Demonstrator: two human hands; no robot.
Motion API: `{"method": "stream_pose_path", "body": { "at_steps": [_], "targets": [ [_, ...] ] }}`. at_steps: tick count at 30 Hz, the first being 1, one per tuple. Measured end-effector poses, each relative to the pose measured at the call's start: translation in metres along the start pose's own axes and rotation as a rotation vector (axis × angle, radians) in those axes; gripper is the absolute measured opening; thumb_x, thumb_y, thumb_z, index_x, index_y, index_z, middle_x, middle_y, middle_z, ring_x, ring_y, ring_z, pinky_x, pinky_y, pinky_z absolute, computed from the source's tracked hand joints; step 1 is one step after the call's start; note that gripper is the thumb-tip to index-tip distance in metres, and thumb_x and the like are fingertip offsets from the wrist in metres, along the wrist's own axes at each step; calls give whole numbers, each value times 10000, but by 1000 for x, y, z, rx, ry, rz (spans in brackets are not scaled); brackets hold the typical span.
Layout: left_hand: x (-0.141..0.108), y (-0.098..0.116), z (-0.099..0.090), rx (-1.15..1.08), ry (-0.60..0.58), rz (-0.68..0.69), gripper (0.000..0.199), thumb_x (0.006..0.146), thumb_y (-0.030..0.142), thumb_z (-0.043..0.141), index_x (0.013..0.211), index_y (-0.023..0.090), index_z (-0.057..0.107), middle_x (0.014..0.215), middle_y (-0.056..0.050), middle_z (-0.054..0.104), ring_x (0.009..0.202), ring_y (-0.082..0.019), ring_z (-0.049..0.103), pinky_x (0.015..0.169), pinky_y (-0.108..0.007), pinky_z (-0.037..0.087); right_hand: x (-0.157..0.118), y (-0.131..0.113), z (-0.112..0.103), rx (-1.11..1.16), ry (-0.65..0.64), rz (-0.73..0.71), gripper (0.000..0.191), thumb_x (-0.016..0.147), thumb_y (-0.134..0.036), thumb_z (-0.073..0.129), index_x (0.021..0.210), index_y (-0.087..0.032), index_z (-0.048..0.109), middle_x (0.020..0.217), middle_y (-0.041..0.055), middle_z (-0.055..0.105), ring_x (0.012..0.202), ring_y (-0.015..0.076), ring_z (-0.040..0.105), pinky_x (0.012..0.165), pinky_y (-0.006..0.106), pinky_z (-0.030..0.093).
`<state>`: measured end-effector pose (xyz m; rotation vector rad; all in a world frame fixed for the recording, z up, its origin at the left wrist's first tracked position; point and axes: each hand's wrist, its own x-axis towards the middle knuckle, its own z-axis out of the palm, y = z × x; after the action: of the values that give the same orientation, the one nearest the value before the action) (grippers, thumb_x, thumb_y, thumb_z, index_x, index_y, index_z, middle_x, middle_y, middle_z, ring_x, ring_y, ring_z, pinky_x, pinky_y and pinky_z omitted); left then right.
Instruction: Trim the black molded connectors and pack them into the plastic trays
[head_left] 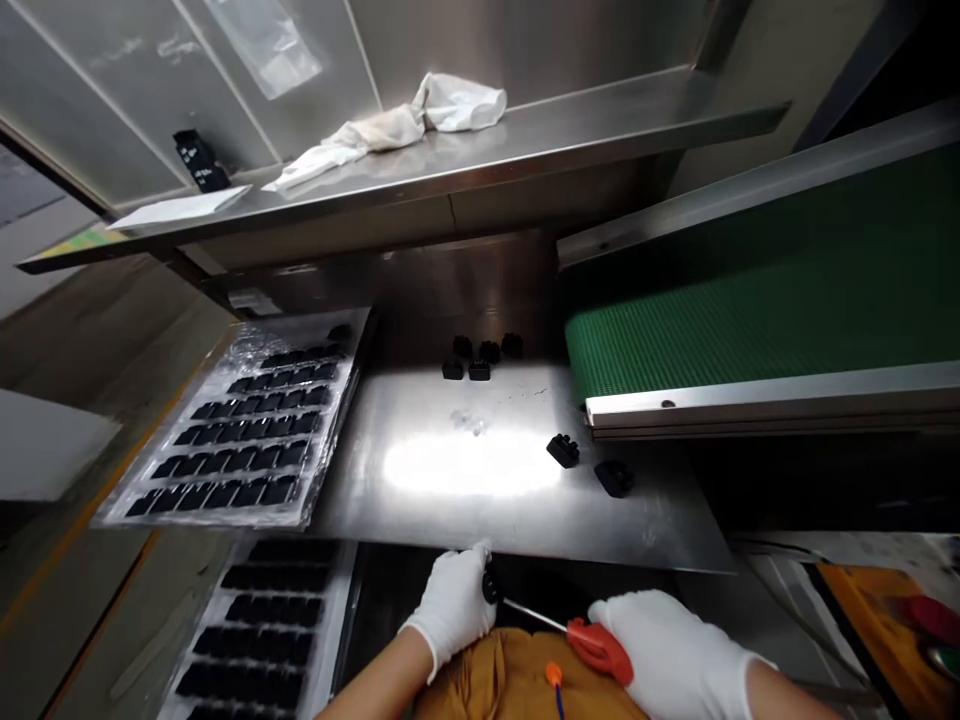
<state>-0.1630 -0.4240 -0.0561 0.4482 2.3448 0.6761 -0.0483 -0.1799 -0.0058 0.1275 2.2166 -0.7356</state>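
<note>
Near the table's front edge, my left hand (456, 598) in a white glove is closed around a small black plastic part (490, 584), mostly hidden by the fingers. In my right hand (667, 640), also white-gloved, is a red-handled tool (600, 648) with a thin metal shaft. That shaft points left, its tip at or very close to the black part; contact is unclear. Beyond the hands, two loose black parts (562, 450) lie on the steel table (435, 520). Farther back sits a group of several similar black parts (479, 371).
On the left, a plastic-wrapped white tray (315, 505) carries rows of black parts, with a second tray (341, 590) below it. A green conveyor belt (750, 330) slopes in from the right. A steel shelf (585, 125) holding a white cloth (390, 130) spans the back.
</note>
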Motion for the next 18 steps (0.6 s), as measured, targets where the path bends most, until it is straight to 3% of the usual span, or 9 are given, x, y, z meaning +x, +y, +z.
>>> {"method": "stream_pose_path", "body": {
  "at_steps": [3,11,18],
  "targets": [
    [-1,-11,4,-112,17,-49,239,592,184,655,810,252,586,679,-13,511,768,-277,549,901,-430,369,3,-5,-6,-37,-11,-37,136,729,-334,600,809,-238,655,813,75,709,750,256,661,591,299,343],
    [0,-20,28,-475,-96,-181,362,547,128,644,848,237,475,612,78,462,568,-116,381,582,-261,310,6,0,-4,-71,-72,-44,157,746,-357,594,826,-241,663,834,80,720,764,266,671,601,305,361],
    [-7,-22,35,-890,-191,-221,347,543,169,623,861,201,488,661,65,481,596,-91,427,581,-232,320,9,6,-2,-45,-89,-34,148,715,-288,599,826,-229,677,822,83,722,784,271,676,606,303,358]
  ]
}}
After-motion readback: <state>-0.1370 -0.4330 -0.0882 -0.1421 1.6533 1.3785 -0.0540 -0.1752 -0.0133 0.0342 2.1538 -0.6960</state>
